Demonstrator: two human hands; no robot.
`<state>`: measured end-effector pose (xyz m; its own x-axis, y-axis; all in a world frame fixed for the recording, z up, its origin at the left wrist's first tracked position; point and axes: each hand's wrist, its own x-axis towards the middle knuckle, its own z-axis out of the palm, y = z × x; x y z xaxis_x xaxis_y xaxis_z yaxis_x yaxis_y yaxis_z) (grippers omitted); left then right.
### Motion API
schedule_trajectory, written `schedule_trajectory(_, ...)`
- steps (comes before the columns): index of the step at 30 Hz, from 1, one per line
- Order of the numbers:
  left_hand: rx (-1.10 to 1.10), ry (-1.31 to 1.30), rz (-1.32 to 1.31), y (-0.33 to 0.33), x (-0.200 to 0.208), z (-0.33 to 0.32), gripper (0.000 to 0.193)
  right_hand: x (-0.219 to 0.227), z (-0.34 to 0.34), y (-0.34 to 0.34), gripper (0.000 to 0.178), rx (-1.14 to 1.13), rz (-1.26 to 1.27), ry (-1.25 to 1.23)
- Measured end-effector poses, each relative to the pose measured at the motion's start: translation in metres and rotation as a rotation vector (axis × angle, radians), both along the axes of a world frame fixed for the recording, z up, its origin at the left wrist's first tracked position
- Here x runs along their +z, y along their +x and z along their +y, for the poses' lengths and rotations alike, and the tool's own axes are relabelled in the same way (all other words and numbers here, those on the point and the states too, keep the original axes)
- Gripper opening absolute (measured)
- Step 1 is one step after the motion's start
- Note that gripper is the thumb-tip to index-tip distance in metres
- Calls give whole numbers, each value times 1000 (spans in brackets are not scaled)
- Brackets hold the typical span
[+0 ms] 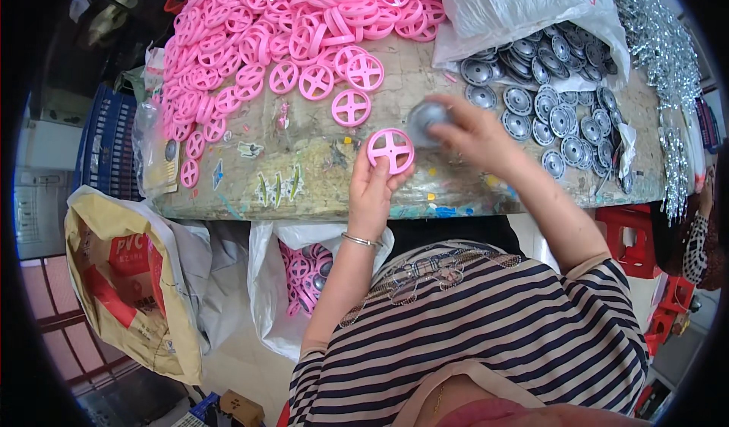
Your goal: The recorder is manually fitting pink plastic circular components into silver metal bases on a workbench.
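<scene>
My left hand (pixel 372 188) grips a pink plastic wheel rim (pixel 392 152) with a four-spoke cross, held up above the table's near edge. To its right, my right hand (pixel 472 132) has its fingers on a round grey hubcap-like disc (pixel 427 123), smeared by motion. The disc and the held rim are close but apart. Beyond my hands lies a large heap of the same pink rims (pixel 304 17), with a single loose rim (pixel 351 108) nearest. Grey discs (pixel 560 119) are scattered at the right, spilling from a white plastic bag (pixel 531 9).
The worn table (pixel 334 134) carries stickers and paint flecks. Silver tinsel (pixel 668 85) hangs at the right edge. Below the table stand a tan sack (pixel 83 222) and a white bag (pixel 262 290) with assembled pink-and-grey wheels (pixel 307 275). Red stools (pixel 630 237) stand at the right, near another person's sleeve (pixel 697 237).
</scene>
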<state>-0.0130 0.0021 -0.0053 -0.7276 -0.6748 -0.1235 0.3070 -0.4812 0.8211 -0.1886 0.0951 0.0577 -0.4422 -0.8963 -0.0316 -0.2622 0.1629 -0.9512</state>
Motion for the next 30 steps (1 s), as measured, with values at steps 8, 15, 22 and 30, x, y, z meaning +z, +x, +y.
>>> schedule_trajectory(8, -148, 0, 7, -3, 3, 2, 41, -26, -11, 22, 36, 38, 310, -60)
schedule_trajectory(15, -159, -109, -18, 1, 1, 5, 41, -20, -10, 28, 26, 64, -94, 194)
schedule_trajectory(22, 6, -267, -113, 11, 8, 15, 42, -35, -12, 30, 25, 126, -169, 71)
schedule_trajectory(30, 534, -755, -866, 164, -19, 5, 30, -38, -98, -18, 42, -23, 441, -108)
